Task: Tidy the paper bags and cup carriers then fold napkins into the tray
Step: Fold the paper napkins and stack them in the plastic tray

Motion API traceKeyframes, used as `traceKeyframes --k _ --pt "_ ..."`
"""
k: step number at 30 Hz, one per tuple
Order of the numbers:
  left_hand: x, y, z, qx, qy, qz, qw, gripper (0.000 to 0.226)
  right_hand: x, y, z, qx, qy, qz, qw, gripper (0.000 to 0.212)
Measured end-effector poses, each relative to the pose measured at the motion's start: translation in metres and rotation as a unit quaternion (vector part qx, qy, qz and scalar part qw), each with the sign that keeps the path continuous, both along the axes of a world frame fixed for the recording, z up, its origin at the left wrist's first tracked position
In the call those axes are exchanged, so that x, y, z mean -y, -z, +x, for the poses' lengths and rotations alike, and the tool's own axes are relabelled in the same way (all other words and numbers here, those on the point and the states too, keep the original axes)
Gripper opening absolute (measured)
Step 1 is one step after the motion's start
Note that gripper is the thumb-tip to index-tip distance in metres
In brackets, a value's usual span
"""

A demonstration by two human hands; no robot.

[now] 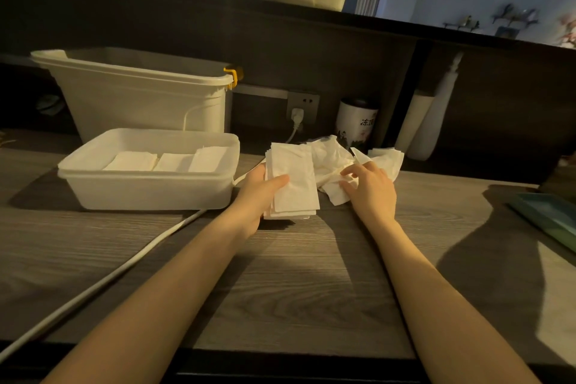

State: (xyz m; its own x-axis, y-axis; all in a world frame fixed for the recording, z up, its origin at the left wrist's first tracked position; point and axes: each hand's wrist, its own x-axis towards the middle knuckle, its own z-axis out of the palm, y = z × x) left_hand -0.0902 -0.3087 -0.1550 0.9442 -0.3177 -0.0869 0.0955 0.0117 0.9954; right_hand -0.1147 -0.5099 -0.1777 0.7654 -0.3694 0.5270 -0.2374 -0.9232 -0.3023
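two hands near the bench's (280,274) back edge: left hand (261,188) holds folded napkins (297,187), right hand (371,188) pinches crumpled napkins (330,155).

Looks like a cafe service counter tbh: wood-grain worktop (296,274) under a raised ledge (311,14), plastic bin (140,97) at 10 o'clock, napkin tray (149,193) in front.

A white canister (355,125), standing just beyond the fingertips of the right hand (371,187), is showing dark Chinese characters, seemingly 冻顶, the second partly cut off.
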Motion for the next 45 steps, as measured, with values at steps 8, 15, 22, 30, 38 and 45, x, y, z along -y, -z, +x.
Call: traceKeyframes --k 8,15,22,30,38,45 --pt "0.003 -0.001 0.000 0.001 -0.013 0.006 1.000 0.043 -0.001 0.000 0.002 0.043 0.009 0.000 0.999 0.017" --pt "0.002 -0.002 0.001 0.000 -0.035 0.013 0.999 0.041 -0.002 -0.015 -0.005 0.092 -0.060 0.047 0.993 0.016" --pt "0.001 0.000 0.005 -0.002 -0.072 0.028 0.997 0.040 -0.015 -0.037 -0.016 0.164 -0.139 0.251 0.944 0.014" --pt "0.002 0.001 0.004 0.058 -0.099 0.081 0.990 0.040 -0.020 -0.055 -0.031 0.107 -0.276 0.413 0.861 0.011" --pt "0.003 -0.006 -0.005 0.049 0.020 0.118 0.992 0.035 -0.032 -0.055 -0.031 0.032 -0.320 0.404 0.856 0.012" --pt "0.005 -0.011 -0.017 -0.007 0.103 0.076 0.992 0.020 -0.046 -0.045 -0.020 0.075 -0.224 0.217 0.947 0.010"
